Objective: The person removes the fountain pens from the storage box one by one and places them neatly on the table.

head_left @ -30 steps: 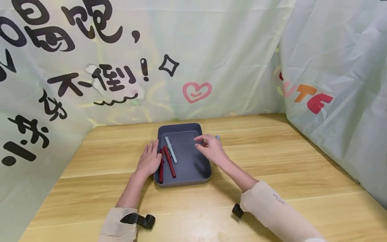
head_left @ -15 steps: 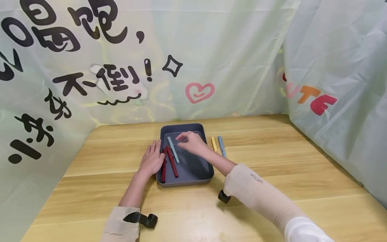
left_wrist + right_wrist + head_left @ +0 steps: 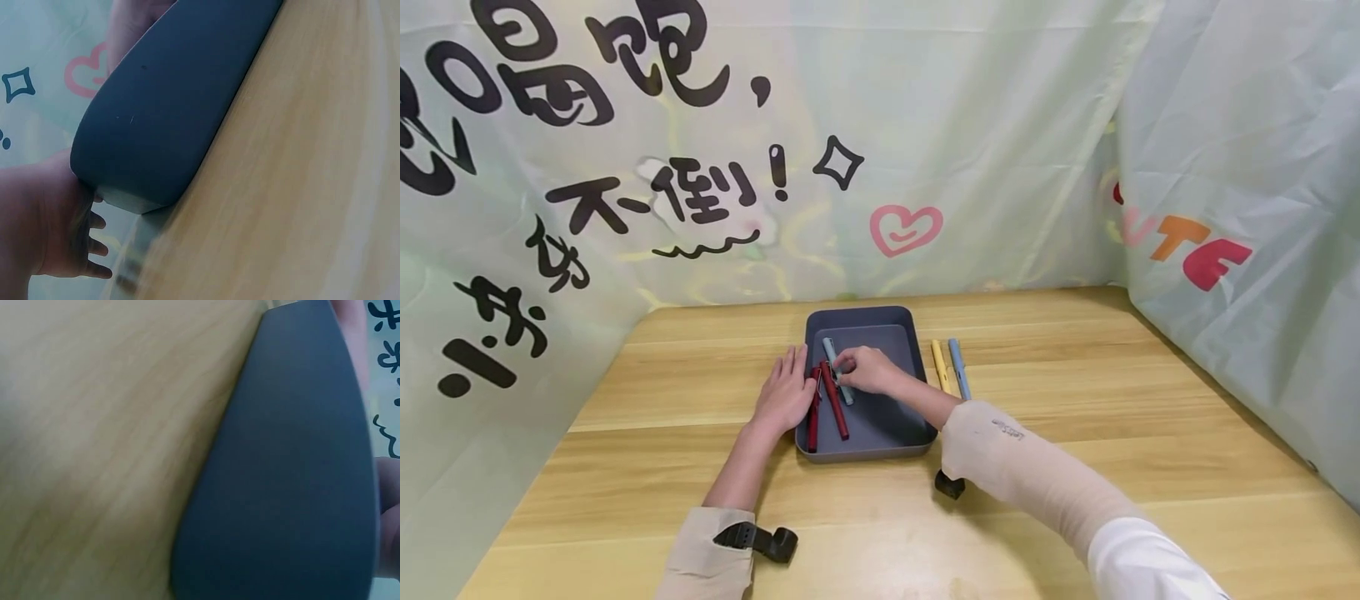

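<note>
A dark grey tray [image 3: 891, 429] stands on the wooden table, with two dark red pens [image 3: 834, 408] [image 3: 814, 417] and a light blue pen [image 3: 829, 346] lying at its left side. My right hand [image 3: 872, 371] reaches into the tray over its right wall, thumb and fingertips pinching the middle of the light blue pen. My left hand [image 3: 785, 396] rests along the tray's left rim, its fingers stretched out and the thumb over the edge. In the left wrist view the tray's outer wall [image 3: 156, 106] partly hides the hand; the right wrist view shows mostly the opposite wall [image 3: 281, 456].
To the right of the tray a yellow pen [image 3: 940, 365] and a blue pen [image 3: 958, 367] lie side by side on the table [image 3: 1075, 400]. Printed cloth [image 3: 1000, 150] hangs behind the table and along its sides.
My right hand has moved left from the tray's right edge and down to the light blue pen, uncovering the yellow and blue pens. My left hand has stayed on the rim.
</note>
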`<state>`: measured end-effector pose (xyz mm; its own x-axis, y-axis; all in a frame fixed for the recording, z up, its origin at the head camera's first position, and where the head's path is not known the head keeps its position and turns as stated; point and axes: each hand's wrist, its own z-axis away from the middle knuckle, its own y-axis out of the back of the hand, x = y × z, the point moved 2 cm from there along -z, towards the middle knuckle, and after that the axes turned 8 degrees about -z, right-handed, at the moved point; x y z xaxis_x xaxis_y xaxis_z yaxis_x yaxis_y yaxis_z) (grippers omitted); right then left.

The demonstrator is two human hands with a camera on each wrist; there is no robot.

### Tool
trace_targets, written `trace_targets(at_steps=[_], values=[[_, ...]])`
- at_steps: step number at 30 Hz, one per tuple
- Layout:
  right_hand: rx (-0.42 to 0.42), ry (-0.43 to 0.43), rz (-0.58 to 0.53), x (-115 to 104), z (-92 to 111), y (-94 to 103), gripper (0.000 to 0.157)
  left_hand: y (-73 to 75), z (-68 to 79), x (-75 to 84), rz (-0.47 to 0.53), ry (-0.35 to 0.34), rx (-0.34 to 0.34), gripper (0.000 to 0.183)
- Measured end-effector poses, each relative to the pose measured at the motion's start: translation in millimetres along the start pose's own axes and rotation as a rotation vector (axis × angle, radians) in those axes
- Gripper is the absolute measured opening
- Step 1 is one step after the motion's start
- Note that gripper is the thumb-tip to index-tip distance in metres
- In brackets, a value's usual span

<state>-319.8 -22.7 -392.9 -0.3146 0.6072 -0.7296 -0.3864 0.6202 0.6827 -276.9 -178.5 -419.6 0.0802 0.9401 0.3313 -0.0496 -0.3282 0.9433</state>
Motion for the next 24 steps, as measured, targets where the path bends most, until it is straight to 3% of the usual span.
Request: trace_targets(at_steps=[1,13,24], values=[[-0.006,-0.026,0.009,-7.0,4.3,0.8,0.020,0.0,-0.3,-0.2,0.000,0.000,-0.001,0.060],[0.053,0.035,0.163,-2.0,6.5,-10.1,0.023,-2.3,-0.6,1.3,0.018,-0.002,0.001,0.059],[0.064,0.027,0.219,-2.2,16.1,-8.5,0.024,-1.1,-0.9,-0.3,0.015,0.007,0.001,0.060]])
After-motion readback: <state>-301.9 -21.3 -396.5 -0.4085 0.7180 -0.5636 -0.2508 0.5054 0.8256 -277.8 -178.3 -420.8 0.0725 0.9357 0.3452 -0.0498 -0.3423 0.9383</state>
